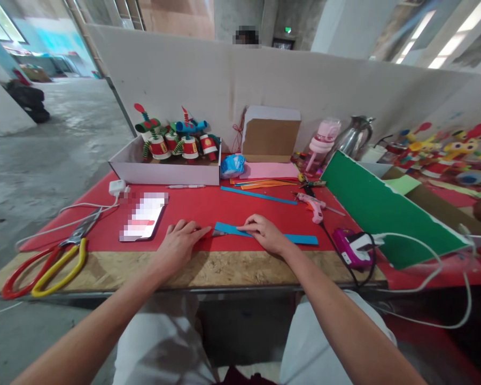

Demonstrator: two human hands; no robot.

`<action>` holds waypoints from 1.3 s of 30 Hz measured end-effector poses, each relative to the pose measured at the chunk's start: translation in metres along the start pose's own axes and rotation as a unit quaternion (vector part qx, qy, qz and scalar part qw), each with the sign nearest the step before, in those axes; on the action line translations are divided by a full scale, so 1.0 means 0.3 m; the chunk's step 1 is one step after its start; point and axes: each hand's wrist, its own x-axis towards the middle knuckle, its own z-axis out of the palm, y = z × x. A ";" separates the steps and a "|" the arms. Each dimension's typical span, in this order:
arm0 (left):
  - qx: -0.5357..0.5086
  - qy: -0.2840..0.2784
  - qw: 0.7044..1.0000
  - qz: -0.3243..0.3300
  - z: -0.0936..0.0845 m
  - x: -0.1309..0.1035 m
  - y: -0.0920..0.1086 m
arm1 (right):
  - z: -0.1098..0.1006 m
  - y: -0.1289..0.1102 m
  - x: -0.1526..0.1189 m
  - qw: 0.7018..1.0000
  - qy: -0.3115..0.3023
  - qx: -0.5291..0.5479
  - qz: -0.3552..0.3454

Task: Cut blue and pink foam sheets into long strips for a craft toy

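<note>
A blue paper strip (304,239) lies across the red sheet in front of me, its left end slightly raised. My right hand (262,232) is over its middle, with the fingers together and gripping the paper. My left hand (183,239) rests on the red sheet just left of the strip, fingers stretched out and the index finger pointing at the strip's end. Between that fingertip and the strip shows a small greyish piece (218,233), too small to name. A narrower blue strip (258,195) lies farther back.
On the left are large scissors (70,243) and a phone (144,216). A pink glue gun (313,206) and a purple power socket (355,248) are at right, beside a green panel (388,214). Behind stands a box (168,174) of paper-cup figures.
</note>
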 end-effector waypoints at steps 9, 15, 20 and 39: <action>-0.005 -0.009 1.000 0.008 -0.009 0.004 0.021 | 0.001 -0.004 0.000 1.000 -0.001 -0.016 -0.005; -0.004 0.006 1.000 0.010 -0.004 0.006 0.028 | 0.006 -0.004 0.002 1.000 0.003 -0.018 0.000; -0.007 -0.005 1.000 0.015 -0.003 -0.003 0.037 | 0.003 -0.005 -0.003 1.000 0.007 -0.011 -0.006; -0.003 0.009 1.000 -0.003 0.010 -0.001 -0.025 | -0.050 -0.037 -0.008 0.998 -0.032 -0.034 0.051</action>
